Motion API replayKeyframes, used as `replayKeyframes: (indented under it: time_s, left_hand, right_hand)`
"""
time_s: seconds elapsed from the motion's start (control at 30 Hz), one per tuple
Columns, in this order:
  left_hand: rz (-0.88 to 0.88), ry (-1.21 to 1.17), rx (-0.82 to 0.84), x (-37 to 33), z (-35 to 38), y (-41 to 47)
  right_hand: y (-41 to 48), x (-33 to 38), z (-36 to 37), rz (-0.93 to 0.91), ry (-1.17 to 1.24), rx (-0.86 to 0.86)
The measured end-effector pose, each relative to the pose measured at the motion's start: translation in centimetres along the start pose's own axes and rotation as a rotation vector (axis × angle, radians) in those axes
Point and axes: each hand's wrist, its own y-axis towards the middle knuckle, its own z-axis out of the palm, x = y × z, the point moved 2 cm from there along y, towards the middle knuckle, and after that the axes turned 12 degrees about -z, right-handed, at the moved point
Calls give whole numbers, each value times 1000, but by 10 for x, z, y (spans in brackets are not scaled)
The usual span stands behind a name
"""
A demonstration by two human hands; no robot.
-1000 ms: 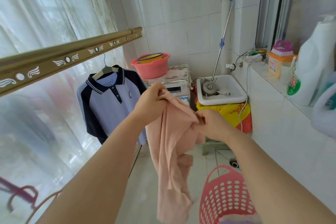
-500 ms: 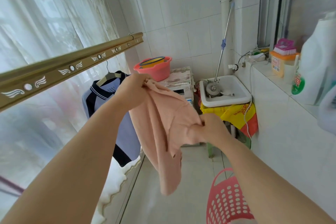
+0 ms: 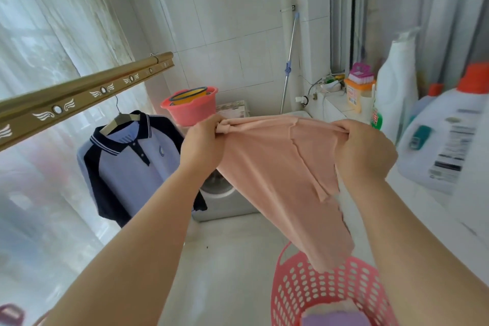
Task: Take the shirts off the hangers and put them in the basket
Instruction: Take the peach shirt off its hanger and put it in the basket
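A peach-pink shirt (image 3: 275,167) is stretched wide between both hands at chest height. My left hand (image 3: 203,143) grips one bunched end and my right hand (image 3: 365,151) grips the other. Its lower tail hangs down to the rim of the pink perforated basket (image 3: 304,288) on the floor at the lower right, which holds a purple garment (image 3: 333,316). A lavender and navy polo shirt (image 3: 132,164) hangs on a hanger (image 3: 119,120) from the gold drying rail (image 3: 87,95) at the left.
White curtains cover the left side. A pink basin (image 3: 190,108) sits on a washing machine (image 3: 222,196) against the tiled back wall. A mop handle (image 3: 289,61) leans in the corner. Detergent bottles (image 3: 444,140) crowd the white ledge at the right.
My hands have pulled apart, the right one rising to the left one's level, so the peach shirt went from hanging bunched to spread flat. The view tilted and shifted left.
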Motion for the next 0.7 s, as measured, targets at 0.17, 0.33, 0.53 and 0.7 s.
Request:
replayKeyframes:
  time_s: [0.17,0.33,0.53,0.7]
  left_hand:
    - [77,-87,258,-11,28,-58]
    - [118,-111,620,16,41,-169]
    - [-21,116,1139,59,35,-329]
    - [-40,221,1384,70,21,-418]
  right_hand:
    - [-58,-40,-37,157,38,55]
    - [-167,-69,-82,294,69,173]
    - [-321,-92,-136,471,-83,608]
    - [-383,-96,-158,450,-74,807]
